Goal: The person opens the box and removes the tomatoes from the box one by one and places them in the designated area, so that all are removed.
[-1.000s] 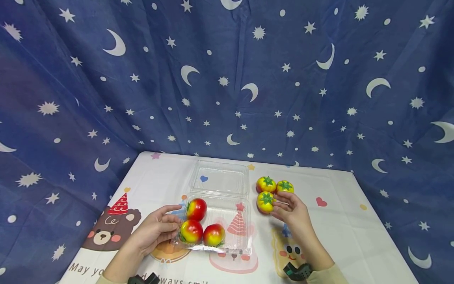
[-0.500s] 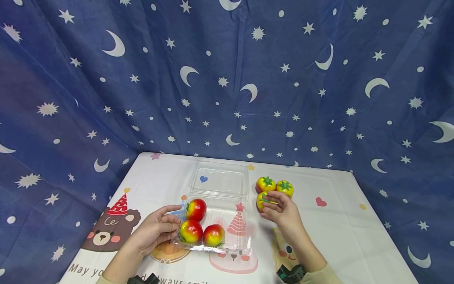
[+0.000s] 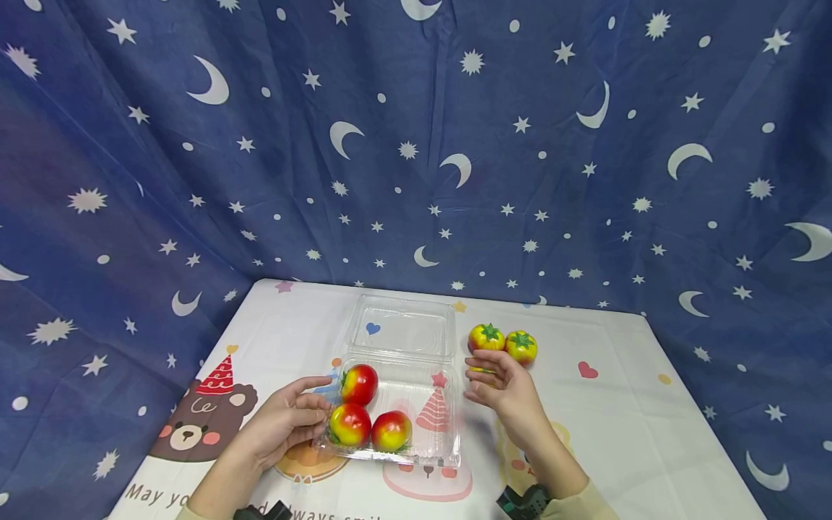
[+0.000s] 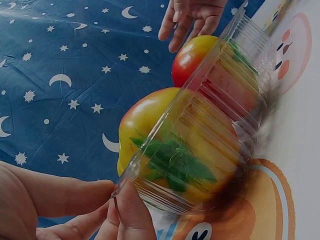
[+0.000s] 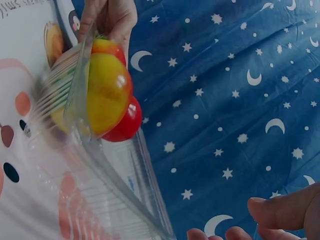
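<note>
"What is the left hand up to?"

"It pinches the rim of the clear tray at the left side; the left wrist view shows thumb and finger meeting on the thin edge, so that grip is narrow."

"And the right hand?"

"It is just beside the tray, on the right; thumb and fingers stand apart, fairly wide, and the right wrist view shows nothing between them; it hides most of a yellow fruit, and I cannot tell whether it touches it."

"Where are the other fruits?"

"Three lie in the tray's left and middle part: a rear-left fruit, its leaves facing left; a front-left fruit; a front-middle fruit, its leaves toward the person; all three are red and yellow, and the right part of the tray is bare. Two more sit leaves up on the tablecloth, beyond the right hand: a near-tray fruit and, against it on the right, an outer fruit."

"The lid?"

"Folded back behind the tray, away from the person."

"And around all this?"

"A printed bear in a party hat at the left; behind the table, a blue curtain with moons and stars."
</note>
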A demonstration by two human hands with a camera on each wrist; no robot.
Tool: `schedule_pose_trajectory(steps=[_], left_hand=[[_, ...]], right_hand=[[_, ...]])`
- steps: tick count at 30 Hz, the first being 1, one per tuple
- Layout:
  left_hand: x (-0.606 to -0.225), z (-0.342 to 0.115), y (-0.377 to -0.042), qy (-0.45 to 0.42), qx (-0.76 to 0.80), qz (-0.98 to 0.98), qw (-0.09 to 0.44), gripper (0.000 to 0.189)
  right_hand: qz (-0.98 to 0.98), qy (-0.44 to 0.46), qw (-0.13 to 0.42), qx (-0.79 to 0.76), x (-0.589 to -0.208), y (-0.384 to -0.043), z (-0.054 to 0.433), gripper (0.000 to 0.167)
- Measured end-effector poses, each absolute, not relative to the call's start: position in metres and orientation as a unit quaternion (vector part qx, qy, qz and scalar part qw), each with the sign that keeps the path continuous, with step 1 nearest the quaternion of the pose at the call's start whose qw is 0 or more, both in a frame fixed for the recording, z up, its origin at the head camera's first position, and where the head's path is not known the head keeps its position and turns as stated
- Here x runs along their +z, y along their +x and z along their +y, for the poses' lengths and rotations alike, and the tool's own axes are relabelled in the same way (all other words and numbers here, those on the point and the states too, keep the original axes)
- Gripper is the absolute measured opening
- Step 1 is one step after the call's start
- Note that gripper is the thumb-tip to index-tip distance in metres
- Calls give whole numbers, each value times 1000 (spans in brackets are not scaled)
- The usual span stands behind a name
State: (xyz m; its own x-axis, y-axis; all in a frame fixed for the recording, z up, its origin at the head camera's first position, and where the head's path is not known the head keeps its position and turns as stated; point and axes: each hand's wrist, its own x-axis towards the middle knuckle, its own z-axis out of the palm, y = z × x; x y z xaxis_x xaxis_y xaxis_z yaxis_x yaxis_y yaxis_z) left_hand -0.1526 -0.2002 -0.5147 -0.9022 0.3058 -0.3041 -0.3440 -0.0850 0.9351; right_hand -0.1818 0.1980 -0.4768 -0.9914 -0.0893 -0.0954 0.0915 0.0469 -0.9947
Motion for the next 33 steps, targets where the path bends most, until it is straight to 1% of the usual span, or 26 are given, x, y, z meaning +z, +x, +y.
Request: schedule_pose_trajectory(steps=[7,21,33], left_hand=[[-514,-200,-152,-16,738,637,221,75],[-514,-200,-152,-14,739,638,219,74],[-514,-200,-152,-12,738,639,218,74]], right_hand=[[714,-11,84,-695,-474,-183,192,55],[716,-85,135,-680,-471,-180,176,53],[726,-135,147,-658,-477,-180,158,52]])
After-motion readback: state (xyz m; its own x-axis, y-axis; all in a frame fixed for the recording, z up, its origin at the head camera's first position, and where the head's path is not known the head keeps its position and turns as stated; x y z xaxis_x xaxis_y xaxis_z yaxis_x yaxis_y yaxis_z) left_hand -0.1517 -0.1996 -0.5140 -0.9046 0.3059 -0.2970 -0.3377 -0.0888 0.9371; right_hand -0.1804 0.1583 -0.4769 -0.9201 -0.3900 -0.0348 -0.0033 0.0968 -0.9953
